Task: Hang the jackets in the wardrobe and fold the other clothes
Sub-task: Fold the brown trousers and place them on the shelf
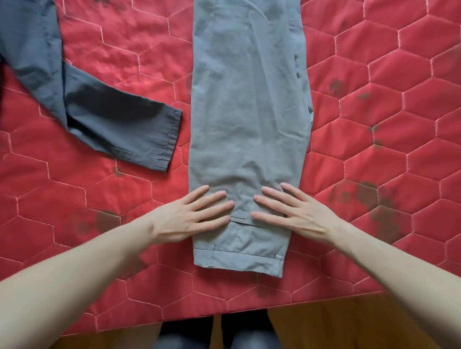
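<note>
Smoothing the grey trousers (247,116) flat, folding step in hand.

Left hand (192,215) and right hand (292,213) both lie palm-down, fingers straight and spread, pressing the cloth just above the waistband, gripping nothing; forearms reach in from the near edge. Trousers lie leg-on-leg, lengthwise on the red quilted cover (388,102), waist nearest. Likely next: take the waistband or far hems and fold lengthwise, keeping edges square. Dark grey jacket (43,57) lies to the left, sleeve just beside the trousers, not yet hung.
</note>
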The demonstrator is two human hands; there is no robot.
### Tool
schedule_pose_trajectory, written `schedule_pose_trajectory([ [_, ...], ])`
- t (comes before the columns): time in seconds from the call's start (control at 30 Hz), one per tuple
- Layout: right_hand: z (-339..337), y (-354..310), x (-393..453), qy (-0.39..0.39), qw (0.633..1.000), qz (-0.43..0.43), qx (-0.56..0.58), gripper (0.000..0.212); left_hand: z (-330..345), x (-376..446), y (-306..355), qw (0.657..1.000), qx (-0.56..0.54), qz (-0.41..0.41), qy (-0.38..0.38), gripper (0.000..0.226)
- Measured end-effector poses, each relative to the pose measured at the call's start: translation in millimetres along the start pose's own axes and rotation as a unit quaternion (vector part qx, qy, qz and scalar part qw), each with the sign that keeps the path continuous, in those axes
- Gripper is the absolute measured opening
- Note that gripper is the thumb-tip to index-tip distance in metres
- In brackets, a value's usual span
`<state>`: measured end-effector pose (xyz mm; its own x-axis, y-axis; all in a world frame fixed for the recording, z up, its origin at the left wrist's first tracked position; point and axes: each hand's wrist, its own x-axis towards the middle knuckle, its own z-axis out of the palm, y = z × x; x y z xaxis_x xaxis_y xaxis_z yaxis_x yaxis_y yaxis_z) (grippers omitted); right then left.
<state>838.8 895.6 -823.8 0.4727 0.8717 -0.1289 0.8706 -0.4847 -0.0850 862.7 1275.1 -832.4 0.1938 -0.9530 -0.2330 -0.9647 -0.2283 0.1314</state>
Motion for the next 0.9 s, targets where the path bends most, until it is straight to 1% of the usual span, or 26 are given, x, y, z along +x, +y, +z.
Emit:
schedule_pose_trajectory([
  [0.1, 1.6, -4.7, 0.3, 0.001, 0.999, 0.025, 0.032, 0.074, 0.3, 0.7, 14.2, 0.998, -0.027, -0.059, 0.011, 0.079],
  [0.17, 1.4, -4.0, 0.6, 0.001, 0.998, 0.029, 0.05, 0.075, -0.8, 1.7, 15.2, 0.995, -0.053, -0.082, 0.014, 0.079],
  [0.27, 2.4, -3.1, 4.4, -0.008, 0.997, 0.031, 0.064, 0.068, -8.0, 2.9, 11.1, 0.991, -0.093, -0.096, 0.003, 0.086],
  [0.37, 1.8, -8.7, 6.8, 0.011, 0.997, 0.051, 0.06, 0.062, -15.0, 3.3, 11.0, 0.986, -0.131, -0.099, -0.002, 0.095],
  [0.43, 0.1, -12.4, 6.8, 0.018, 0.996, 0.064, 0.067, 0.058, -14.6, 3.2, 11.7, 0.982, -0.16, -0.099, 0.005, 0.094],
  [0.53, -10.3, -14.1, 9.5, 0.022, 0.991, 0.071, 0.11, 0.049, -19.3, 3.1, 10.0, 0.974, -0.203, -0.105, 0.006, 0.087],
  [0.57, -15.2, -13.6, 11.0, 0.02, 0.989, 0.073, 0.127, 0.05, -25.4, 3.8, 9.0, 0.966, -0.231, -0.114, 0.008, 0.087],
  [0.63, -24.1, -12.1, 13.7, 0.028, 0.982, 0.089, 0.165, 0.049, -38.3, 4.7, 8.2, 0.936, -0.32, -0.149, 0.017, 0.1],
  [0.67, -27.9, -11.6, 14.8, 0.041, 0.972, 0.112, 0.203, 0.047, -43.5, 4.3, 8.5, 0.917, -0.361, -0.169, 0.034, 0.104],
  [0.7, -32.1, -12.0, 16.2, 0.06, 0.955, 0.144, 0.25, 0.045, -49.7, 3.9, 9.0, 0.9, -0.388, -0.19, 0.063, 0.099],
  [0.77, -40.3, -15.6, 19.5, 0.104, 0.911, 0.221, 0.332, 0.043, -54.4, 3.6, 9.7, 0.856, -0.439, -0.245, 0.12, 0.081],
  [0.83, -45.5, -20.9, 24.2, 0.134, 0.859, 0.311, 0.384, 0.044, -62.3, 6.1, 5.5, 0.777, -0.527, -0.316, 0.141, 0.068],
  [0.87, -46.5, -21.9, 27.9, 0.143, 0.83, 0.357, 0.404, 0.045, -67.7, 8.9, 1.2, 0.747, -0.55, -0.343, 0.146, 0.065],
  [0.9, -48.2, -21.9, 32.8, 0.156, 0.806, 0.399, 0.407, 0.046, -70.2, 11.8, -3.7, 0.738, -0.545, -0.365, 0.157, 0.065],
])
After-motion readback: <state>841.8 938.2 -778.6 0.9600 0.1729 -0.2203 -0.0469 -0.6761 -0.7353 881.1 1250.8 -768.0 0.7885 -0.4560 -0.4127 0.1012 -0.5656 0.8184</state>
